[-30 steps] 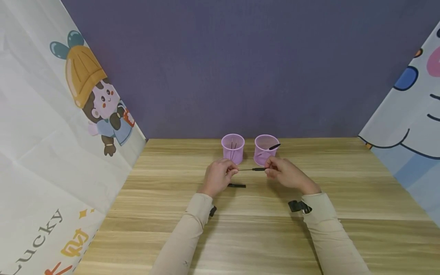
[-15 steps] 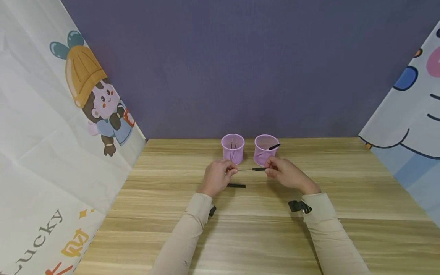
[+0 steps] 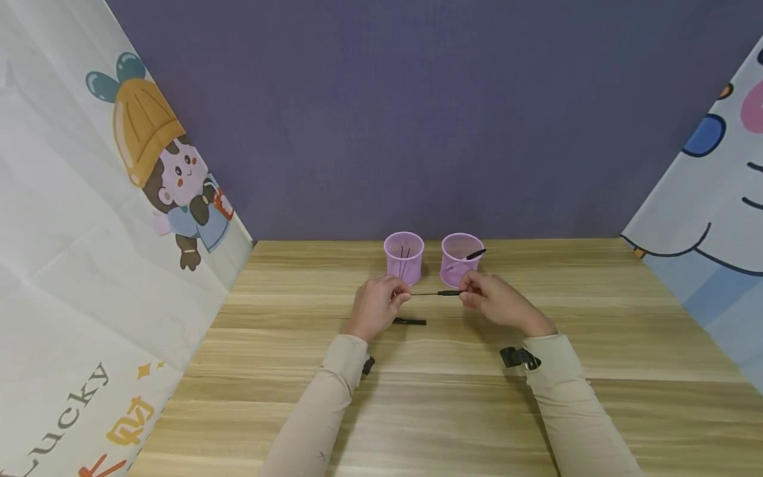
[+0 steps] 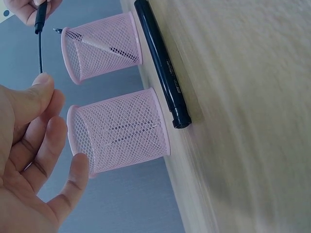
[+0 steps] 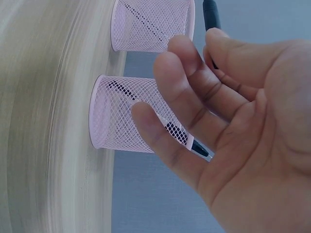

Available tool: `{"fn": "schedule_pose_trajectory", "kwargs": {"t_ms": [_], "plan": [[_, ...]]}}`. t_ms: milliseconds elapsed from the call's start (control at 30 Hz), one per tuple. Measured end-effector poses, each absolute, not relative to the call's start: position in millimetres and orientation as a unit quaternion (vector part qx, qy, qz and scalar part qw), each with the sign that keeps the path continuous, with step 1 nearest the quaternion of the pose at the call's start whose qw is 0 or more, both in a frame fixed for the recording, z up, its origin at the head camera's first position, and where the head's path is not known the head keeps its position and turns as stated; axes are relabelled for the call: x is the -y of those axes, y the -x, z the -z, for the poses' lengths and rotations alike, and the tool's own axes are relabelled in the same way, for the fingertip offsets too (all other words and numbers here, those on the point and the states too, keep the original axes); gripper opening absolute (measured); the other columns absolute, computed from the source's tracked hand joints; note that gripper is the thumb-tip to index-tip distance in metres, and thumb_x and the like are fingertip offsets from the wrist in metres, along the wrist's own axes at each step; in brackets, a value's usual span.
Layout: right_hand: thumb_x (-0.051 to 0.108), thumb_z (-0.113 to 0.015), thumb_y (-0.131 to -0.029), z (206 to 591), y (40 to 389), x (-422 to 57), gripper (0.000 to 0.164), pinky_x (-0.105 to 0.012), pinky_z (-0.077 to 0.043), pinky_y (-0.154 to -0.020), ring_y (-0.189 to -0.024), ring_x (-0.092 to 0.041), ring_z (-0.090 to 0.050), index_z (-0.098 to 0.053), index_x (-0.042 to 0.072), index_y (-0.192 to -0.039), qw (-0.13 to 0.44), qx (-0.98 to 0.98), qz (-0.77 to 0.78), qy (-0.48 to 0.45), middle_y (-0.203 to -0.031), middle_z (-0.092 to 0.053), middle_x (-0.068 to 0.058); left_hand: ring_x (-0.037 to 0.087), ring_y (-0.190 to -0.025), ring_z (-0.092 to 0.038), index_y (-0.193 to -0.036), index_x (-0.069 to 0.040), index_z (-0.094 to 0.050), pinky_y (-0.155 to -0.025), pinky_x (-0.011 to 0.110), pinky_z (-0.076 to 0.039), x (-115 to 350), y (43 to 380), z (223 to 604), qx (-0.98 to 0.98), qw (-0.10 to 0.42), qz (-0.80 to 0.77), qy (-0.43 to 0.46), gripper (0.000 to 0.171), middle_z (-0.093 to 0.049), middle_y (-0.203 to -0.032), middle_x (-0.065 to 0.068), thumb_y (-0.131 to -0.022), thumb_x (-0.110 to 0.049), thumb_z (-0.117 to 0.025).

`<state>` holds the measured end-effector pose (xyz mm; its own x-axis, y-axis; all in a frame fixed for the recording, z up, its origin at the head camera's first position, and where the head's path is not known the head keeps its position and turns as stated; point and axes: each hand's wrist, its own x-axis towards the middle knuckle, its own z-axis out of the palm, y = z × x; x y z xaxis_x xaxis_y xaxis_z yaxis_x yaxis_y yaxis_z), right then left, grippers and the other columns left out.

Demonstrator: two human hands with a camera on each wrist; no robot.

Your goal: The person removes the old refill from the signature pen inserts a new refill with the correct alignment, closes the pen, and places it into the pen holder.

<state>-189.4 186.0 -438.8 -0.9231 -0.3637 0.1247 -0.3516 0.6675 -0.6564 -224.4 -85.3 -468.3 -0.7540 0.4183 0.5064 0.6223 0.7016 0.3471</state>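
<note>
I have the left hand (image 3: 375, 306) and right hand (image 3: 502, 301) pinching opposite ends of the thin black pen refill (image 3: 447, 293), on the near side of the pink mesh cups (image 3: 405, 270), and a crooked push might bend it.

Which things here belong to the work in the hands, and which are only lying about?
Part of the work:
the thin rod with a black end, held between left hand and right hand
perhaps the black tube, lying loose

Apparently just standing by:
the left pink cup, with thin dark sticks
the right pink cup, with a pen
</note>
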Motion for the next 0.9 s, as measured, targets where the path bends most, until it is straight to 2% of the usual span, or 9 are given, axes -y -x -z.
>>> {"fn": "schedule_pose_trajectory", "kwargs": {"t_ms": [900], "plan": [[0.007,-0.062,-0.100,438.8,190.7,-187.3,0.007,-0.026,-0.046,-0.059,-0.070,-0.015,-0.055,-0.058,0.003,-0.102,0.013,-0.913,0.361,0.189,-0.079,-0.061,-0.004,0.009,-0.074,-0.060,-0.089,-0.020,-0.076,-0.069,0.028,-0.051,88.3,226.2,467.5,0.908,0.190,0.249,0.279,0.006,-0.071,-0.083,-0.008,-0.089,-0.024,-0.080]]}}
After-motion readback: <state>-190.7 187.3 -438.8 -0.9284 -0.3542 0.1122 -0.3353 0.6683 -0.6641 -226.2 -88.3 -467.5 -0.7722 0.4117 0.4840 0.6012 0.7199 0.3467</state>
